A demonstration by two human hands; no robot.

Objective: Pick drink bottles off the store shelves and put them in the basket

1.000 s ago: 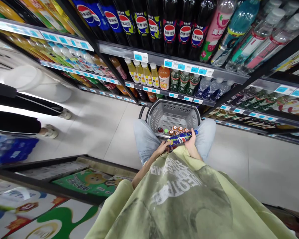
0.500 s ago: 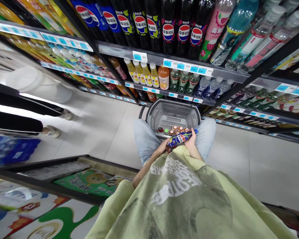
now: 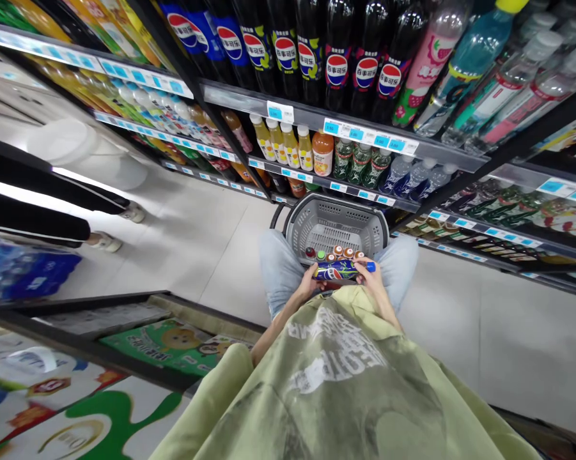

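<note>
Gripping a blue Pepsi bottle (image 3: 336, 271) from both ends, the hands hold it sideways and nearly level over the near edge of a grey basket (image 3: 311, 217). The left hand (image 3: 309, 282) is closed about the base end, the right hand (image 3: 368, 276) about the end with the blue cap (image 3: 372, 266). Inside the basket, along its near side, capped bottles (image 3: 338, 251) cluster together, one topped in green, another in dark red. The basket sits between denim-clad knees (image 3: 280, 262), just beside a drinks shelf (image 3: 316, 181).
</note>
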